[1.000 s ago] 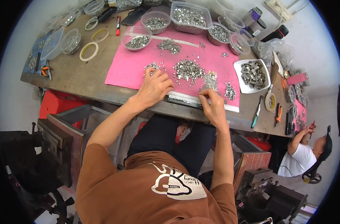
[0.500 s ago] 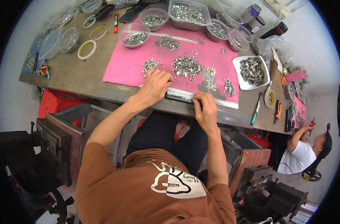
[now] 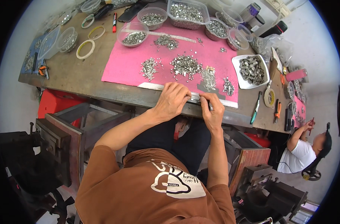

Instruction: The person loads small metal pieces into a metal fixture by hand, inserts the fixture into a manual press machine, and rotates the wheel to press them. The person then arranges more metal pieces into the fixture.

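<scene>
At the table's front edge my left hand (image 3: 173, 99) and my right hand (image 3: 213, 109) come close together over a narrow dark bar (image 3: 194, 100) with small silvery pieces along its top. The right thumb and fingers grip the bar's right end. My left fingers are pinched together at its other end, hiding most of it; what they hold is too small to make out. Just beyond lie heaps of small metal pieces: a big one (image 3: 186, 65), a smaller one (image 3: 149, 69), a heap of thin slivers (image 3: 208, 79) and a little heap (image 3: 228, 86).
The heaps rest on a pink mat (image 3: 117, 69). A white dish (image 3: 235, 71) of metal links stands right, near a green-handled tool (image 3: 256, 108) and orange-handled pliers (image 3: 277, 111). Plastic tubs (image 3: 189, 23) line the back; tape rolls (image 3: 85, 49) lie left. Another person (image 3: 300, 149) sits far right.
My left hand has moved right, from beside the smaller heap onto the bar. The right hand has shifted slightly right with the bar, and the gap between my hands has narrowed.
</scene>
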Motion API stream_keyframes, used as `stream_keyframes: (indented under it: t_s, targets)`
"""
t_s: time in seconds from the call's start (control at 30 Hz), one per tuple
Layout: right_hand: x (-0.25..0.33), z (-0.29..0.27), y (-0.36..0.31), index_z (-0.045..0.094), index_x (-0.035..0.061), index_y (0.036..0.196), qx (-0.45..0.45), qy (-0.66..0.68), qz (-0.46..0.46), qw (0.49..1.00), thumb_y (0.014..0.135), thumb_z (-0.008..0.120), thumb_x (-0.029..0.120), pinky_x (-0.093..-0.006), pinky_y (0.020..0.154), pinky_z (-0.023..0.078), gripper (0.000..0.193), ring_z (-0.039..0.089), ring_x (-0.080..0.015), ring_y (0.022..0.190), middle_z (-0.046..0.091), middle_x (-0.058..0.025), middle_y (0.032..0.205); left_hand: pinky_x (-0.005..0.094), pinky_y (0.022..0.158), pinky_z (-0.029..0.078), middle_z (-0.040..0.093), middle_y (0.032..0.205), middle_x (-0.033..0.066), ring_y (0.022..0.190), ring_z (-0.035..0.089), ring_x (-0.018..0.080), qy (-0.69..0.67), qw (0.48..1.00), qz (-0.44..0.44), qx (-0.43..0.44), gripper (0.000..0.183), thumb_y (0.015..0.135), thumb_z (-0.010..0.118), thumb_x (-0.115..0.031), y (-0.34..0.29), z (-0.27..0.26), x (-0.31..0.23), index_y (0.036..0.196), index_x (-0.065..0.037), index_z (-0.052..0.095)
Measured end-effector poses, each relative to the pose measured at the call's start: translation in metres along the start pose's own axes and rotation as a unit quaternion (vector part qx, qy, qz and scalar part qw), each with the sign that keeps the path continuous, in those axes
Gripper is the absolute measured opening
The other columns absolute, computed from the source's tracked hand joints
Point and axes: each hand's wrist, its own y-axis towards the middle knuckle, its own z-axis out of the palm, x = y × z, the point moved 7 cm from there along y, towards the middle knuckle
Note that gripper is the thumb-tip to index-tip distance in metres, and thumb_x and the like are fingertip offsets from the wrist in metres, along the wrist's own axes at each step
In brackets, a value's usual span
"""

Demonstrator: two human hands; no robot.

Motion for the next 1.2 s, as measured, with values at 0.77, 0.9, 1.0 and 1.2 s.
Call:
stream_keyframes:
  t_s: [0.77, 0.9, 1.0, 1.2]
  targets:
    - [-0.001, 0.078, 0.095, 0.072, 0.0018, 0.087, 0.077, -0.127, -0.147, 0.978, 0.081, 0.076, 0.005, -0.0447, 0.068, 0.050, 0.008, 0.064, -0.0358, 0.076, 0.065, -0.0152, 0.082, 0.0440, 0.095, 0.042, 0.071, 0.098, 0.0035, 0.093, 0.061, 0.0237, 0.048, 0.997, 0.039, -0.047, 0.020, 0.082, 0.079, -0.016, -0.010, -0.010, -0.003, 0.100, -0.009, 0.073]
    - [-0.017, 0.082, 0.091, 0.068, 0.0039, 0.089, 0.091, -0.133, -0.123, 0.979, 0.085, 0.072, 0.008, -0.0465, 0.075, 0.045, 0.008, 0.061, -0.0357, 0.081, 0.063, -0.0136, 0.087, 0.0431, 0.095, 0.041, 0.070, 0.090, 0.0059, 0.088, 0.062, 0.0244, 0.060, 0.994, -0.001, -0.086, 0.017, 0.088, 0.072, -0.014, 0.010, -0.033, 0.022, 0.104, -0.008, 0.072]
    - [-0.017, 0.081, 0.089, 0.066, 0.0035, 0.090, 0.102, -0.150, -0.132, 0.974, 0.086, 0.072, 0.008, -0.0457, 0.077, 0.043, 0.008, 0.061, -0.0354, 0.082, 0.062, -0.0138, 0.088, 0.0416, 0.090, 0.042, 0.069, 0.093, 0.0075, 0.091, 0.062, 0.0269, 0.118, 0.988, -0.036, -0.089, 0.020, 0.089, 0.069, -0.010, 0.036, -0.043, 0.067, 0.109, -0.008, 0.071]
    - [-0.005, 0.067, 0.086, 0.065, 0.0030, 0.092, 0.102, -0.140, -0.117, 0.978, 0.086, 0.071, 0.007, -0.0447, 0.078, 0.043, 0.009, 0.061, -0.0340, 0.084, 0.062, -0.0129, 0.088, 0.0474, 0.088, 0.045, 0.057, 0.114, 0.0114, 0.105, 0.056, 0.0319, 0.164, 0.982, -0.059, -0.068, 0.029, 0.086, 0.074, -0.016, 0.086, -0.037, 0.145, 0.114, -0.009, 0.070]
